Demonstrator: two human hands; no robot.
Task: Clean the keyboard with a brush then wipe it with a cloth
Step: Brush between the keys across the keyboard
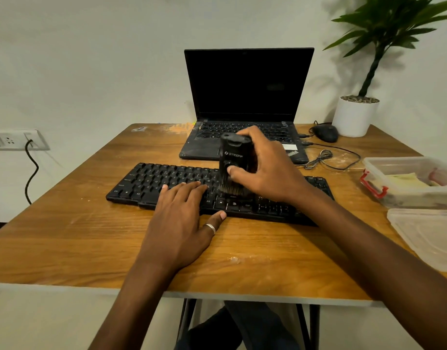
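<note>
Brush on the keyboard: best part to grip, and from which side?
Grip the brush by its black upper body, from the right, as the right hand does now. It stands upright, bristles down on the keyboard, so the lower end must stay free; the left hand blocks the left side.

Laptop (242, 137) crowds behind keyboard (151, 183); near table (66, 238) open.

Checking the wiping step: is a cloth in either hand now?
No, the right hand grips the brush on the keyboard; the left hand lies flat on the keys.
</note>
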